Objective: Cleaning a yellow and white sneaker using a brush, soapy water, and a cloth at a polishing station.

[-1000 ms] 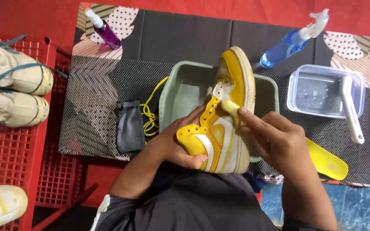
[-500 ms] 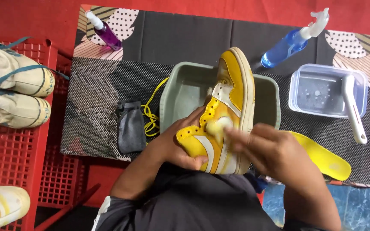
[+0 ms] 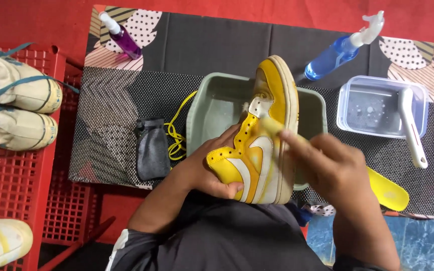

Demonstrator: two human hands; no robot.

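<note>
A yellow and white high-top sneaker (image 3: 264,125) is held on its side over a grey-green basin (image 3: 212,108). My left hand (image 3: 204,170) grips its toe from below. My right hand (image 3: 325,160) presses a small pale yellow brush or sponge (image 3: 272,126) against the side of the shoe; it is blurred. Yellow laces (image 3: 177,135) hang over the basin's left edge.
A dark grey cloth (image 3: 151,148) lies left of the basin. At the right are a clear tub (image 3: 355,105) with a white brush (image 3: 412,128), a blue spray bottle (image 3: 337,47) and a yellow insole (image 3: 388,190). A purple bottle (image 3: 121,36) sits far left. Red crates (image 3: 21,180) hold other shoes (image 3: 13,100).
My right hand has slid down and to the right along the shoe's side with the small brush, then up again. The left hand and the shoe have stayed in place.
</note>
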